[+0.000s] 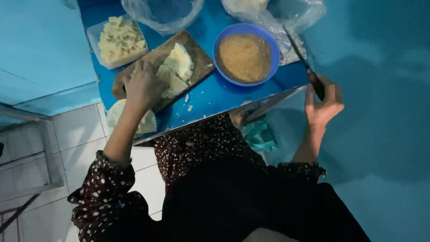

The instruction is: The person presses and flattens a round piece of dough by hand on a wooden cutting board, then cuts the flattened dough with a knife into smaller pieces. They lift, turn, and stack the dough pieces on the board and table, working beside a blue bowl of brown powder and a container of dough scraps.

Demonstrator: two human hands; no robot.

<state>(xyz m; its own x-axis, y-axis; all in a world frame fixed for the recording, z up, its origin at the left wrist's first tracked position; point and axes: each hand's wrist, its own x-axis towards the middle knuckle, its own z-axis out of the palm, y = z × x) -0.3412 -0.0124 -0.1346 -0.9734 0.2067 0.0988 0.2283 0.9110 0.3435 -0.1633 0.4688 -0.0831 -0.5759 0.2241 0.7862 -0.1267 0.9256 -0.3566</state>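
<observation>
Your dotted sleeves framed the shot as your left hand (142,85) pressed curled fingers onto soft, crumbly pale slabs (175,69) on the far-left wooden board (197,56); your right hand (323,101) gripped a knife (301,56), near the blue bowl (224,40).

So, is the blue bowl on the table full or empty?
Nearly full: brown crumbs fill the blue bowl almost up to its rim.

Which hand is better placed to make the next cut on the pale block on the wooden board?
Probably the right hand: it already grips the knife, blade raised off the table's right edge. The left hand rests on the pale block on the cutting board, steadying it.
</observation>
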